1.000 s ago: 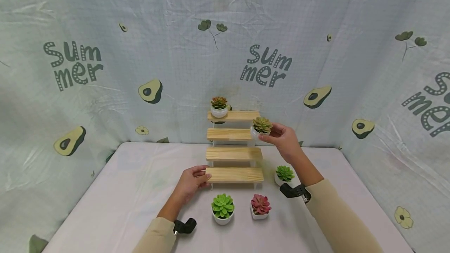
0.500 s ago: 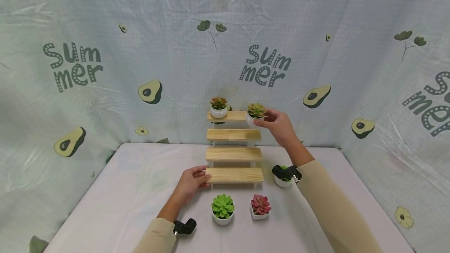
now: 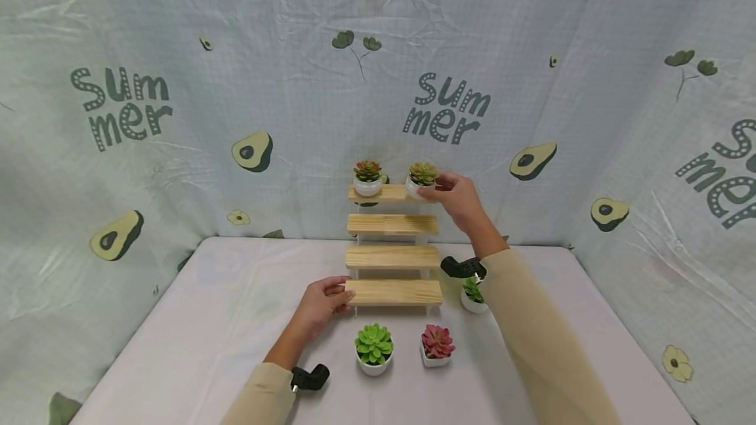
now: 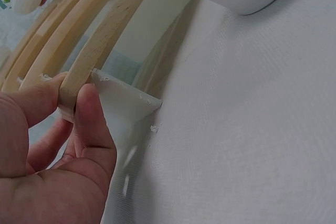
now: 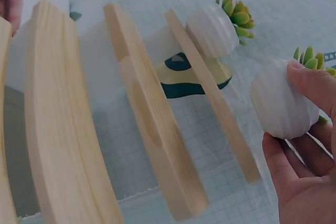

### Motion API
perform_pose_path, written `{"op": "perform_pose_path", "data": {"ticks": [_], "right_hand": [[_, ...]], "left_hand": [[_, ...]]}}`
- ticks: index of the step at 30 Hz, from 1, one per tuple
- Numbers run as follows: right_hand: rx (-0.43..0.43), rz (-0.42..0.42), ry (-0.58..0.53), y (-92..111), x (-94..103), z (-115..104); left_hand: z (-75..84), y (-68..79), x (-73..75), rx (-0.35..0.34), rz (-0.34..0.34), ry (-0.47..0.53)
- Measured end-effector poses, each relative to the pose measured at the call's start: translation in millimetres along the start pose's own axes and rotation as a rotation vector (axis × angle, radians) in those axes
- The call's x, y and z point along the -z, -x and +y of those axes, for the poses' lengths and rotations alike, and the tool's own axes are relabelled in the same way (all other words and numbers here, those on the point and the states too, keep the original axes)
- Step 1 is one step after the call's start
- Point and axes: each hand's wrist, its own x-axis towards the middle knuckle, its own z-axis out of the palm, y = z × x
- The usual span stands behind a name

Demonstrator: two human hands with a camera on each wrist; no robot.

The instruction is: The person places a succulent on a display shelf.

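A tiered wooden display stand (image 3: pixel 392 257) with clear supports stands at the back of the table. My left hand (image 3: pixel 321 305) pinches the left end of its lowest step between thumb and fingers, seen closely in the left wrist view. My right hand (image 3: pixel 459 199) grips a potted succulent (image 3: pixel 422 176), yellow-green in a round white ribbed pot, at the right part of the top step. In the right wrist view a small gap shows between this pot (image 5: pixel 283 100) and the top step (image 5: pixel 215 98). Another succulent (image 3: pixel 368 180), reddish-green in a white pot, sits on the top step's left end.
In front of the stand are a bright green succulent (image 3: pixel 374 349) in a round white pot and a red succulent (image 3: pixel 438 345) in a square white pot. A green succulent (image 3: pixel 473 296) is partly hidden by the right forearm. A patterned cloth wall (image 3: pixel 319 97) rises behind.
My right hand has carried the yellow-green succulent up and to the left, from beside the second-highest step to the top step. The left hand keeps its hold on the lowest step.
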Motion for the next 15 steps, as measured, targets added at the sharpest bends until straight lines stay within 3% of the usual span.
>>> {"op": "perform_pose_path", "data": {"ticks": [15], "right_hand": [[-0.037, 0.071, 0.124, -18.7, -3.5, 0.0]], "left_hand": [[1.4, 1.8, 1.0, -0.006, -0.007, -0.006]]}}
